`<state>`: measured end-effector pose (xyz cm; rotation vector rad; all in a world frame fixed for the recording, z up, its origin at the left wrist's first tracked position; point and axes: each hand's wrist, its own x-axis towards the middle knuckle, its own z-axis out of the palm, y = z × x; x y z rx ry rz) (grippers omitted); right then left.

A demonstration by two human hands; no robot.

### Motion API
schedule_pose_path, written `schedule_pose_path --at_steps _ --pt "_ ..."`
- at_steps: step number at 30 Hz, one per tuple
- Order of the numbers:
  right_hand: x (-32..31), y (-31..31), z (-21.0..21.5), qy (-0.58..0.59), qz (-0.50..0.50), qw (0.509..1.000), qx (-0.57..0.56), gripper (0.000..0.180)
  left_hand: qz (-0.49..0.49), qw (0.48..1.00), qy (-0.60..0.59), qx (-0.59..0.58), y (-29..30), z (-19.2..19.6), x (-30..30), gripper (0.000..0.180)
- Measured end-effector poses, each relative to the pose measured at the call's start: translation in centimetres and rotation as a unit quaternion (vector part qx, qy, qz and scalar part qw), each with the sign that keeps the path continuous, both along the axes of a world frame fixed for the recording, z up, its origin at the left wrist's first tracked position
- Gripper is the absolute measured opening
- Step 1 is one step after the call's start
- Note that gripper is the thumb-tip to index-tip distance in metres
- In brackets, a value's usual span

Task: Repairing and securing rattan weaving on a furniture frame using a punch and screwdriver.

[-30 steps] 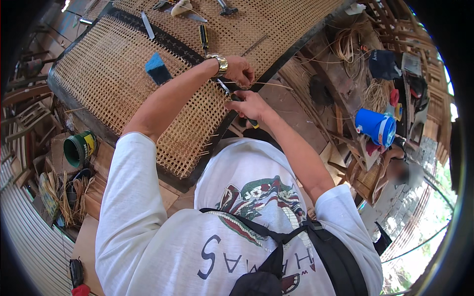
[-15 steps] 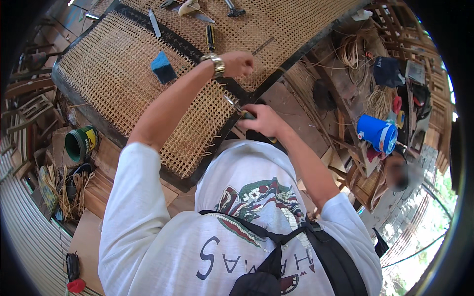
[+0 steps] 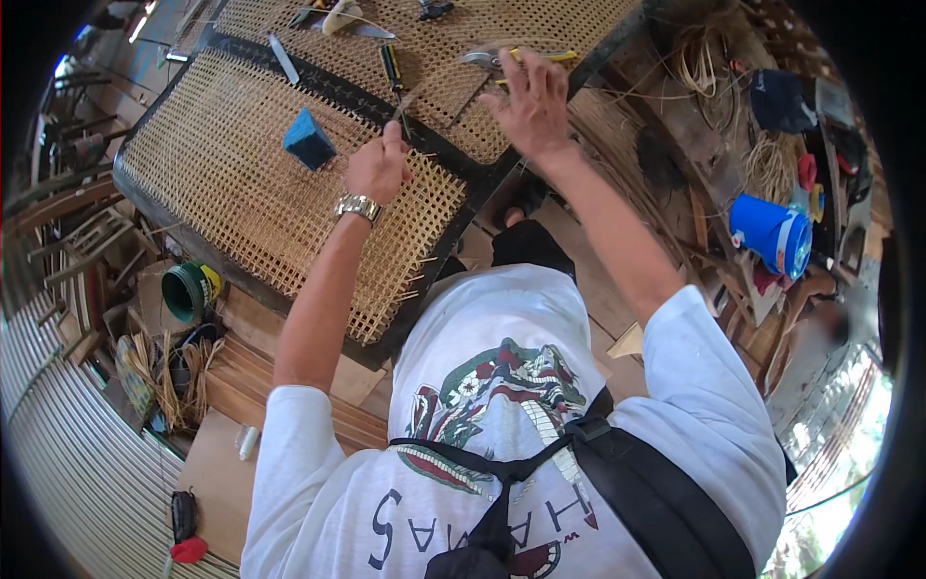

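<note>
Both hands have parted since half a second ago: right hand point(image 3: 531, 101) now stretches far forward, fingers spread over yellow-handled pliers point(image 3: 502, 58) lying on the farther cane panel point(image 3: 540, 24). Left hand point(image 3: 378, 166), wearing a watch point(image 3: 358, 206), is fisted on a cane strand point(image 3: 410, 101) above the near panel point(image 3: 231, 183), beside a blue block point(image 3: 309, 140).
</note>
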<state>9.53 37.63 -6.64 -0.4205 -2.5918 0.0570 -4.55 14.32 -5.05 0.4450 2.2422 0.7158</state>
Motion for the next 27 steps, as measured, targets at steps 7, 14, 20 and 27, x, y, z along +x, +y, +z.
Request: schedule_pose_path --at_steps 7,14,20,27 --pt "2.6 -10.0 -1.2 -0.02 0.086 0.966 -0.241 0.023 -0.061 0.992 0.072 0.087 -0.3 -2.5 1.0 0.03" --pt "1.1 -11.2 -2.9 -0.076 0.046 0.977 -0.194 0.009 -0.103 0.99 0.071 0.07 0.6 -1.6 1.8 0.023" --pt "-0.2 -12.1 -3.0 -0.135 0.007 0.979 -0.151 0.014 -0.196 0.966 0.156 0.062 0.4 -3.4 0.9 0.027" --pt "0.8 -11.2 -3.1 -0.089 0.013 0.965 -0.245 0.026 -0.254 0.948 0.184 0.062 0.5 -2.9 0.4 0.024"
